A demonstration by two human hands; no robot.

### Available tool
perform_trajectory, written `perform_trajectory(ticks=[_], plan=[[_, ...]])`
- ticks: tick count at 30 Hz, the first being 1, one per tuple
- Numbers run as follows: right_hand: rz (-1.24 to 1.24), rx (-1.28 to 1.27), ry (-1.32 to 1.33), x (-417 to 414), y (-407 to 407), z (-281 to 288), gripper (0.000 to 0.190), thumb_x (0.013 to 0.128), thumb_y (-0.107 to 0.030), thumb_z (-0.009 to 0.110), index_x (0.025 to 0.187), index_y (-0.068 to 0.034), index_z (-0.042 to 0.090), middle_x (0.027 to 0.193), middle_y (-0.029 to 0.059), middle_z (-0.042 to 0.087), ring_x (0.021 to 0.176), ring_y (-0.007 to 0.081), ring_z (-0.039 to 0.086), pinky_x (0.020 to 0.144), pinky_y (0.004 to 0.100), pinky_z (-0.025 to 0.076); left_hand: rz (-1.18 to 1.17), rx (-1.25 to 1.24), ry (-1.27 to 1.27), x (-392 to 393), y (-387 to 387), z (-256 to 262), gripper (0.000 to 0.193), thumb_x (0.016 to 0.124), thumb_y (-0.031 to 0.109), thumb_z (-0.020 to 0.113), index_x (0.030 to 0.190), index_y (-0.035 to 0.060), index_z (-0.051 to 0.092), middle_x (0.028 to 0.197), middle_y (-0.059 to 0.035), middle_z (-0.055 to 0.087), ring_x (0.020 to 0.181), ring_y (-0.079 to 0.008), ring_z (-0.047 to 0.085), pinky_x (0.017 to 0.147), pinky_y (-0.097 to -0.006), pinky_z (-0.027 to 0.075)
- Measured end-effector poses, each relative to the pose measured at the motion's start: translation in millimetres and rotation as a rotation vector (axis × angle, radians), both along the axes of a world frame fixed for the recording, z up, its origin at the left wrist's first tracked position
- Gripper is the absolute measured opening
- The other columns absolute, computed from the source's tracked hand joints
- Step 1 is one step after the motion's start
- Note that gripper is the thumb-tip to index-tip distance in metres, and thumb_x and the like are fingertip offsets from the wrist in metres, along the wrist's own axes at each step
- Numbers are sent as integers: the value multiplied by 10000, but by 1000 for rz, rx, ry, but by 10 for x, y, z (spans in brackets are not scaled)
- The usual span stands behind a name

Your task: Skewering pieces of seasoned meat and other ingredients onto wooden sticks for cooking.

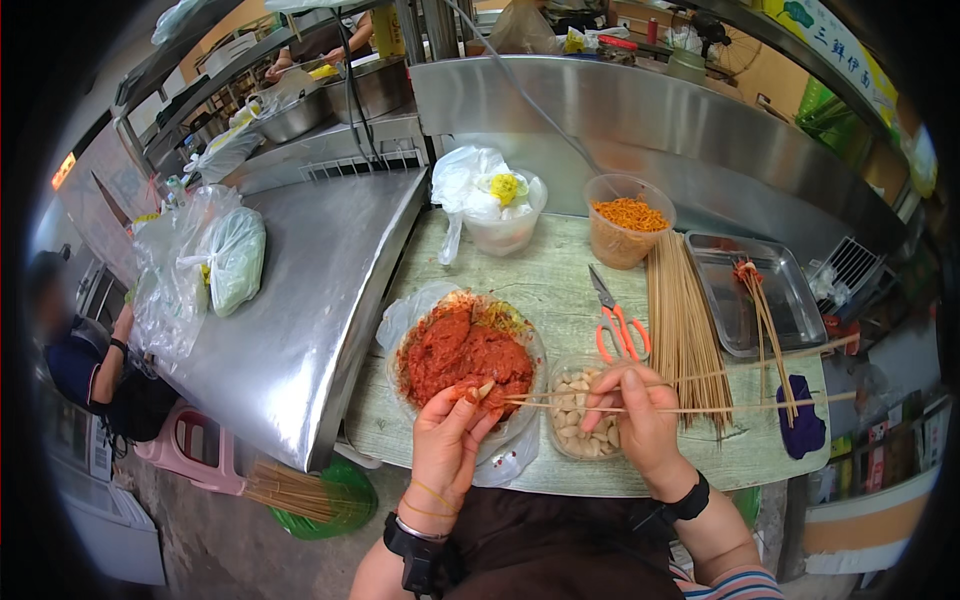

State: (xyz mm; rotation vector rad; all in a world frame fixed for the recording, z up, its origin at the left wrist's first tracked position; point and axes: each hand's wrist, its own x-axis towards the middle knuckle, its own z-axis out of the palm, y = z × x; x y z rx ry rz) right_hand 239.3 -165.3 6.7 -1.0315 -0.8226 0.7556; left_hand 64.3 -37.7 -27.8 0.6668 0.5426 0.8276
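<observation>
My left hand (pixel 450 427) pinches a garlic clove (pixel 485 390) and a piece of red-coated food at the near edge of a bowl of red marinated meat or paste (pixel 472 349). Two bamboo skewers (pixel 697 409) run through my right hand (pixel 637 412), and their tips reach the food at my left fingers. Beneath the right hand, a clear tub of peeled garlic cloves (pixel 581 401) stands beside the bowl. Orange-handled scissors (pixel 619 322) lie behind the tub, and a bundle of loose skewers (pixel 679 315) fans out to their right. A metal tray (pixel 799 300) holds a few loaded skewers (pixel 765 322).
Behind the bowl stand a bagged plastic tub (pixel 510 229) and a tub of orange shreds (pixel 628 225). A purple cloth (pixel 802 420) lies at the right table edge. A steel counter (pixel 322 247) adjoins on the left, with plastic bags (pixel 236 259); a person (pixel 82 367) sits beyond.
</observation>
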Motion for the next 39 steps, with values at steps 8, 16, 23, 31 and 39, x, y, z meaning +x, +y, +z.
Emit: perform_trajectory(ticks=[8, 16, 23, 31, 39], plan=[[-30, 18, 0, -12, 0, -38, 367, 987, -283, 372, 893, 29, 542, 799, 100, 577, 668, 158, 617, 647, 256, 498, 34, 9, 0, 2, -37, 0, 159, 896, 77, 542, 1045, 26, 568, 1089, -141, 619, 965, -233, 626, 833, -363, 533], [-48, 43, -42, -130, 3, -83, 354, 983, -279, 383, 897, 24, 545, 836, 114, 575, 670, 163, 622, 653, 257, 498, 57, -5, -49, 34, -81, 1, 176, 899, 81, 539, 1064, 26, 563, 1086, -117, 621, 981, -213, 620, 839, -347, 528], [-151, 211, -460, -235, -4, -100, 298, 968, -229, 418, 901, 18, 571, 839, 127, 597, 695, 183, 622, 631, 278, 498, 79, -64, -153, 65, -109, -15, 219, 907, 93, 527, 1120, 43, 535, 1104, -100, 614, 1026, -190, 599, 876, -335, 507], [-158, 282, -736, -268, 20, -107, 378, 975, -305, 377, 885, -9, 594, 778, 120, 603, 687, 197, 617, 623, 279, 489, 120, -125, -190, 113, -122, -2, 175, 912, 110, 527, 1079, 62, 548, 1084, -98, 621, 1020, -192, 603, 876, -334, 508], [-111, 344, -966, -249, 58, -127, 252, 938, -256, 475, 901, -44, 605, 854, 97, 635, 671, 212, 616, 580, 288, 497, 167, -196, -206, 116, -111, -13, 197, 911, 81, 509, 1099, 29, 534, 1086, -110, 613, 1021, -209, 600, 901, -358, 493]])
